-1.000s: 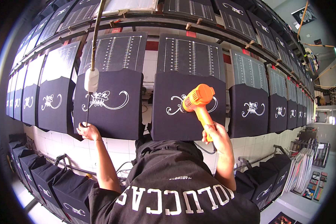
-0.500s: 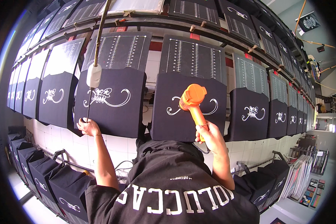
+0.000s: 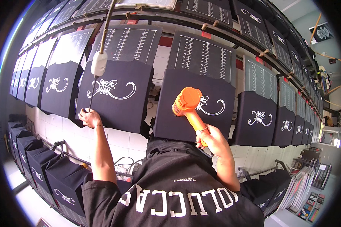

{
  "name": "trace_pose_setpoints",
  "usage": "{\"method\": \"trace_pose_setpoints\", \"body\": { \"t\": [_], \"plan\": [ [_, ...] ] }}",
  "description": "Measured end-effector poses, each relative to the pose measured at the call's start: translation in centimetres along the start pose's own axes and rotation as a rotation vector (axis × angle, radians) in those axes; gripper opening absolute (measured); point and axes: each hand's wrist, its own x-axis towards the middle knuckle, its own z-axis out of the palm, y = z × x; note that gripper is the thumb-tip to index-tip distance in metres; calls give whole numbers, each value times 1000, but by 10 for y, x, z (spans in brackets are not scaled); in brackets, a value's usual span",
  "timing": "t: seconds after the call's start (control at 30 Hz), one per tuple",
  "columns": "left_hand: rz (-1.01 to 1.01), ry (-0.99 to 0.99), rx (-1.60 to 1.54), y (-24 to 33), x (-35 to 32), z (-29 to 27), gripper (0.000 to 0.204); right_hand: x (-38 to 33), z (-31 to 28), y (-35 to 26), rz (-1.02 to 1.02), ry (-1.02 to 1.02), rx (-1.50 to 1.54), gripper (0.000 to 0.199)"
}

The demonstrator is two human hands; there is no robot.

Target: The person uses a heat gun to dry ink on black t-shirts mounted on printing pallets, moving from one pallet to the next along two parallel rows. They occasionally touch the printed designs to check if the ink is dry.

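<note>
My right hand point(image 3: 213, 139) grips the handle of an orange heat gun point(image 3: 187, 101), its nozzle held close to a black garment point(image 3: 219, 125) with a white swirl print point(image 3: 210, 108) stretched on a board. My left hand point(image 3: 88, 117) reaches up to the lower left edge of the neighbouring black garment point(image 3: 119, 109). Its fingers are closed where a thin cord point(image 3: 92, 92) comes down from a white box point(image 3: 99, 63). My black shirt point(image 3: 170, 189) with white letters fills the lower middle.
A long curved row of boards with black printed garments point(image 3: 259, 121) runs left and right, with ruled black panels point(image 3: 204, 56) above on a metal frame. More black garments on boards point(image 3: 62, 181) sit low on the left. Stacked flat frames point(image 3: 303, 185) stand lower right.
The heat gun has shifted a little to the left across the white print. My left hand has stayed at the garment's lower edge.
</note>
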Motion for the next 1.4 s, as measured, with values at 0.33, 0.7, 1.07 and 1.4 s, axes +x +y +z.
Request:
{"method": "trace_pose_setpoints", "body": {
  "t": [0.33,0.7,1.07,1.4],
  "plan": [
    [37,44,13,-12,3,8,39,14,5,-7,-20,-20,-60,29],
    [61,1,90,-11,-1,6,41,16,10,-9,-59,57,-17,32],
    [449,159,77,-73,139,12,35,49,95,14,-49,-113,536,37],
    [350,423,63,-136,474,11,26,126,257,-70,-208,302,33,42]
  ]
}}
